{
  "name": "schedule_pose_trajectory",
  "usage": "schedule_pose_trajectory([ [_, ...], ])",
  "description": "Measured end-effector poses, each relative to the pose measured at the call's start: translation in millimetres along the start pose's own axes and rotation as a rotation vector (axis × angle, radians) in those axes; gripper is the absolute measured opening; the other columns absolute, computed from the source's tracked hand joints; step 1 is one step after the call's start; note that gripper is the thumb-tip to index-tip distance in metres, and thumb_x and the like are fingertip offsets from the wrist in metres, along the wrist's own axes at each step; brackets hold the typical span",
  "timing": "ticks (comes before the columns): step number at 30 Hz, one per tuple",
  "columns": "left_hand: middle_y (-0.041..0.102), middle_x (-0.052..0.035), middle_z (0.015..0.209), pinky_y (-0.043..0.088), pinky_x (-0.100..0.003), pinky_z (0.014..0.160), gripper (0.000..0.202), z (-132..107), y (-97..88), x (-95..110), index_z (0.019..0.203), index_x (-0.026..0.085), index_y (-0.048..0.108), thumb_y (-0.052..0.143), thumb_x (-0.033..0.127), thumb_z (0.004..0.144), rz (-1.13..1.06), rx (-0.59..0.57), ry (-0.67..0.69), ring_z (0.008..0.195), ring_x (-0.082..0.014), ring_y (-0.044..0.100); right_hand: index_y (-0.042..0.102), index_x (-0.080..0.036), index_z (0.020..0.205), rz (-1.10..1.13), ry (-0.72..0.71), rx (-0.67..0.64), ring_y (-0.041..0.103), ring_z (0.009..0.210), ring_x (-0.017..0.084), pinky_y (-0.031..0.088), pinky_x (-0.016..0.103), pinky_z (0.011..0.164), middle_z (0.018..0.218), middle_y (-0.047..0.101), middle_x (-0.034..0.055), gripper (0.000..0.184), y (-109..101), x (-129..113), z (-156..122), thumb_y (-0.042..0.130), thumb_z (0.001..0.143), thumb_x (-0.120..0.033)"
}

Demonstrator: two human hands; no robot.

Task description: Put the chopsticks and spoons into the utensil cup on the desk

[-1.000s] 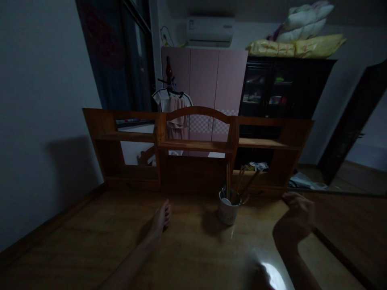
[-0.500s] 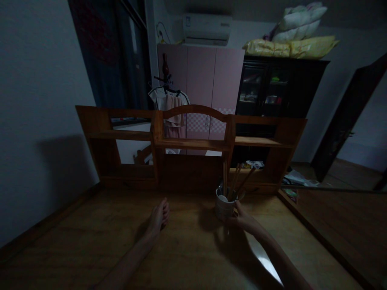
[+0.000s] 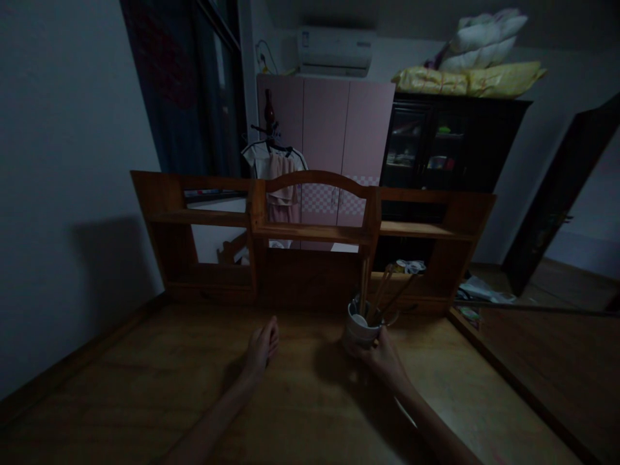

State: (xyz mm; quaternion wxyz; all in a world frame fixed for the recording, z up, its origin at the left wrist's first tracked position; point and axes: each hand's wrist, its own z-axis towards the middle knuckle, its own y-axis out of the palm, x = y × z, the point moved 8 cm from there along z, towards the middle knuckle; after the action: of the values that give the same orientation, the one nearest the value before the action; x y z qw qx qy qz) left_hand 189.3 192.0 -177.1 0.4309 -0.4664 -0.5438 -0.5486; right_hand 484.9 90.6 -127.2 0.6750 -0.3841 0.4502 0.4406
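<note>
A white mug (image 3: 359, 326) stands on the wooden desk (image 3: 159, 381), holding several wooden sticks (image 3: 382, 292) and a spoon. My right hand (image 3: 382, 356) is wrapped around the mug's lower right side, fingers closed on it. My left hand (image 3: 261, 349) lies flat on the desk left of the mug, fingers stretched out together and holding nothing. The room is dim.
A low wooden shelf unit (image 3: 310, 236) runs along the back of the desk, right behind the mug. A wall lies to the left. Beyond are a pink wardrobe (image 3: 334, 129), hanging clothes (image 3: 277, 173) and a dark cabinet (image 3: 455, 142) with bedding on top.
My right hand swung in from the right side of the desk and closed around the mug. My left hand stayed flat on the desk.
</note>
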Motion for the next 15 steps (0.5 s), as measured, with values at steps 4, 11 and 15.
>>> schedule_pose_trajectory([
  [4,0.044,0.0069,0.054,0.028,-0.017,0.041,0.038,-19.5,15.8,23.0,0.069,0.019,0.050,0.054,0.055,0.082,0.064,-0.052,0.175,0.045,-0.0075,0.040,0.043,-0.020,0.128,-0.083,-0.037,0.039,0.065,0.098,0.028,0.053,0.042,0.083,0.112,0.067,0.0102,0.070,7.3,-16.1,-12.1,0.075,0.068,-0.033],
  [11,0.060,-0.0004,0.086,0.046,-0.023,0.063,0.027,-66.7,50.0,69.1,0.113,0.023,0.050,0.048,0.039,0.092,0.499,-0.171,0.494,0.072,-0.0130,0.058,0.052,-0.020,0.120,-0.301,-0.164,0.023,0.062,0.101,0.030,0.052,0.042,0.084,0.111,0.066,0.0096,0.053,20.0,-40.3,-32.1,0.070,0.071,-0.030],
  [15,0.058,-0.0039,0.100,0.048,-0.025,0.067,0.030,-80.6,63.3,76.7,0.123,0.023,0.044,0.046,0.031,0.094,0.622,-0.228,0.665,0.080,-0.0141,0.060,0.053,-0.021,0.118,-0.376,-0.303,-0.078,0.061,0.102,0.031,0.050,0.044,0.087,0.113,0.063,0.0094,0.057,31.7,-44.2,-38.1,0.071,0.065,-0.022],
])
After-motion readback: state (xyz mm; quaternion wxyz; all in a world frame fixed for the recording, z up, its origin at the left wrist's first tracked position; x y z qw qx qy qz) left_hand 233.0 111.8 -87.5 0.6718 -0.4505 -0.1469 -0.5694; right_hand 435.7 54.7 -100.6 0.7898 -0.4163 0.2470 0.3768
